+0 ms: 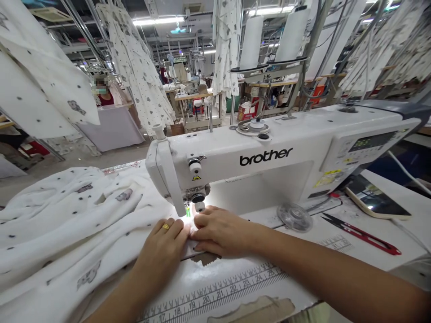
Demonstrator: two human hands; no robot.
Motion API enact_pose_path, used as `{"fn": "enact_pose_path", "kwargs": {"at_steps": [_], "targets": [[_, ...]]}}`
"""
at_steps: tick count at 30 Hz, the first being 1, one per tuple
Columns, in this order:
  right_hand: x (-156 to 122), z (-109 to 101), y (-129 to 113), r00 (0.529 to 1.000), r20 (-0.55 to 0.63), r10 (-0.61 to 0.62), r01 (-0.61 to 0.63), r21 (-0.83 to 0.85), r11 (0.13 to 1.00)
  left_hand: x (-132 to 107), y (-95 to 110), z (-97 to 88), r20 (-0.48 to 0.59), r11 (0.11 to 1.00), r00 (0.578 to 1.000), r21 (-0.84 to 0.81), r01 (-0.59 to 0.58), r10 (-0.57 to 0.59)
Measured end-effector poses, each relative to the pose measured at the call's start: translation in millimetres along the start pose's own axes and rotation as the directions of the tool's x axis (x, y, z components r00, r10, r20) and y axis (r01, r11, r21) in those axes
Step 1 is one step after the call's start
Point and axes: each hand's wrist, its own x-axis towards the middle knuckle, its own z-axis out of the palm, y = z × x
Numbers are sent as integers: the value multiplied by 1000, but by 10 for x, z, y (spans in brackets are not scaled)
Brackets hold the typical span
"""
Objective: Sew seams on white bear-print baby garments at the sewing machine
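Observation:
A white Brother sewing machine (269,157) stands on the table, its needle area lit. White fabric with small grey prints (67,215) lies spread to the left and runs under the presser foot. My left hand (164,246), a gold ring on one finger, lies flat on the fabric with fingers stretched toward the needle. My right hand (218,231) presses the fabric edge just right of the needle, fingers curled and pinched together on the cloth. The two hands touch in front of the presser foot.
Red thread snips (363,233) and a clear bobbin disc (294,216) lie right of my arm. A phone (373,199) rests by the machine base. A ruler strip (215,291) runs along the table front. Printed garments hang overhead; a person sits far left.

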Motion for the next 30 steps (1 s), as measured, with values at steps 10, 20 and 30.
{"fn": "enact_pose_path", "kwargs": {"at_steps": [10, 20, 30], "targets": [[-3, -25, 40, 1000, 2, -28, 28, 51, 998, -32, -84, -10, -20, 972, 996, -220, 76, -83], [-16, -63, 68, 998, 6, -65, 65, 54, 996, 23, -41, 6, -127, 993, 991, -105, -49, 35], [-10, -101, 106, 1000, -8, -1, 2, 79, 997, -10, -92, 51, -87, 987, 996, -160, 10, -24]]}}
